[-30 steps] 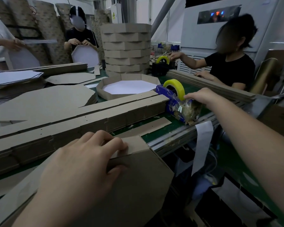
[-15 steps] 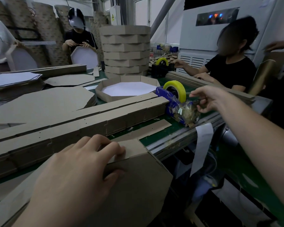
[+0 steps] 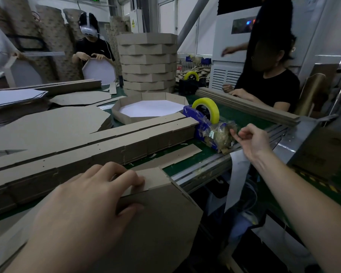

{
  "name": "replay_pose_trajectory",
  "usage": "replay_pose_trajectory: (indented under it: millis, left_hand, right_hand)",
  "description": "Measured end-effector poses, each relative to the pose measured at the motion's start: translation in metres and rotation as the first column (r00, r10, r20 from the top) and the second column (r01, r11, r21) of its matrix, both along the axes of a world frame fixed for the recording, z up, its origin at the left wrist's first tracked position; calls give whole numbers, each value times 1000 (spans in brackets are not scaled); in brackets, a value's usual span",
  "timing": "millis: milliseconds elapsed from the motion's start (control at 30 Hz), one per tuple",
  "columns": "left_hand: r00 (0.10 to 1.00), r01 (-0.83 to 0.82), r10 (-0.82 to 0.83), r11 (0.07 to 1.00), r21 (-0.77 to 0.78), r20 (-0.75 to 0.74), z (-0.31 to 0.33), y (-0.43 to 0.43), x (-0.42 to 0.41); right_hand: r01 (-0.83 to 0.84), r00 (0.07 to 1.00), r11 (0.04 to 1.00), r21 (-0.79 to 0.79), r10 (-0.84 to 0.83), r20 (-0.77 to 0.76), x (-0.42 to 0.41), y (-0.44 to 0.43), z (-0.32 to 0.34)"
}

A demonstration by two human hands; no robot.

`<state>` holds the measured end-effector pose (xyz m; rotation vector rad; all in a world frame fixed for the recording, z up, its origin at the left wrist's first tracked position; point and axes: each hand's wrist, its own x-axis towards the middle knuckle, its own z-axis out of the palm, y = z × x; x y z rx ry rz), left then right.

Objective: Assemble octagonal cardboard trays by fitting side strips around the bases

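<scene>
Pressing side strip (image 3: 154,179) onto octagonal base (image 3: 156,223), our left hand (image 3: 83,209) grips it; right hand (image 3: 252,140) curled beside tape dispenser (image 3: 202,120), hold undetermined.

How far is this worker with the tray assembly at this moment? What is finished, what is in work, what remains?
Done: a tall stack of trays and one finished tray in front of it. In hand: the left hand holds a side strip against a base; the right hand is at the tape dispenser, tape not discernible. Left: probably taping this one, then the piled strips and flat bases.
</scene>
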<state>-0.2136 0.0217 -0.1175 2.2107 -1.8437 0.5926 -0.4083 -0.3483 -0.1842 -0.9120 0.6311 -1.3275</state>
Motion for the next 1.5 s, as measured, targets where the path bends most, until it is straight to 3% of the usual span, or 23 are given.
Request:
replay_pose_trajectory:
  millis: [67, 100, 167, 200, 233, 300, 400, 467, 567, 667, 800, 1033, 1267, 1500]
  left_hand:
    - [1000, 7, -7, 1000, 1, -2, 0, 0, 1]
    - [1000, 8, -8, 1000, 10, -1, 0, 1, 1]
    - [1000, 10, -10, 999, 31, 22, 1, 2, 0]
    - [999, 14, -15, 999, 34, 31, 1, 2, 0]
    - [999, 14, -15, 999, 43, 32, 2, 3, -1]
    - [999, 29, -31, 998, 60, 35, 4, 7, -3]
    - [999, 35, -33, 997, 74, -16, 12, 10, -9]
    - [998, 46, -42, 996, 77, -54, 16, 11, -14]
    - [996, 68, -62, 994, 83, -68, 25, 14, -27]
    - [997, 19, -18, 1000, 3, -75, 18, 14, -32]
    - [989, 30, -28, 999, 13, -145, 25, 18, -35]
    - [988, 40, -46, 998, -42, -149, 21, 26, -29]
    - [993, 44, -57, 991, -124, -103, 16, 25, -29]
    - [985, 119, -123, 992, -41, -121, 9, 25, -22]
  right_hand:
    - [84, 965, 994, -64, -98, -244, -3, 1, -6]
    - [122, 880, 983, -136, -170, -443, -7, 1, -10]
    - [135, 568, 950, -281, -307, -764, -19, 3, -16]
    - [135, 432, 937, -322, -348, -832, -26, 6, -20]
    - [121, 358, 925, -361, -379, -853, -31, 12, -22]
    - [48, 393, 889, -456, -437, -809, -33, 31, -20]
    - [-89, 601, 836, -541, -388, -699, -19, 70, -3]
    - [-260, 698, 804, -535, -227, -679, -5, 103, 15]
    - [-562, 760, 684, -465, 204, -618, 14, 151, 41]
    - [-758, 648, 524, -389, 534, -543, 27, 186, 59]
    - [-880, 464, 400, -254, 615, -638, 41, 205, 67]
    - [-921, 335, 373, -108, 620, -710, 51, 206, 64]
    - [-923, 307, 380, -54, 646, -699, 51, 203, 61]
    - [-928, 265, 372, -22, 617, -741, 51, 199, 58]
